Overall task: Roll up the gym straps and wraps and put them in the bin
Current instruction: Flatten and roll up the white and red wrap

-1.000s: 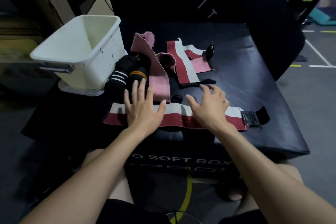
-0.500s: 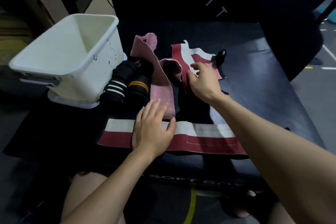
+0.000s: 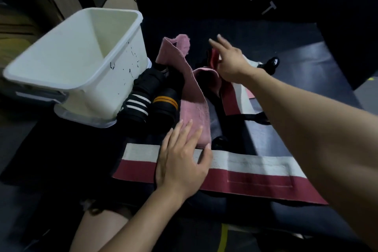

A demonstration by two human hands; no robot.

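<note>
A white rectangular plastic bin (image 3: 81, 63) with black scuff marks is seen well left of both hands, mouth open, interior bare as far as visible. Just right of the bin, two rolled black wraps are set side by side, one with white stripes (image 3: 137, 102) and one with orange stripes (image 3: 165, 102), both beyond the left hand. A pink crumpled fabric wrap (image 3: 194, 100) is draped from behind those rolls down toward the left hand, its near end touched by the fingertips. The left hand (image 3: 182, 165) is laid flat, fingers straight and spread, pressed on a long maroon-and-white flat strap (image 3: 255, 174) that is stretched across the black padded box top (image 3: 306, 63) nearest the person; nothing is gripped by it. A second maroon-and-white strap (image 3: 235, 96) is seen beyond, under the right forearm, partly hidden. The right hand (image 3: 231, 61) is held farther away, over the far end of that second strap, fingers extended and blurred; a raised maroon edge shows just left of the palm, but whether it is pinched cannot be told. A black glossy buckle piece (image 3: 271, 63) is seen just right of the right wrist. The hands are well apart.
</note>
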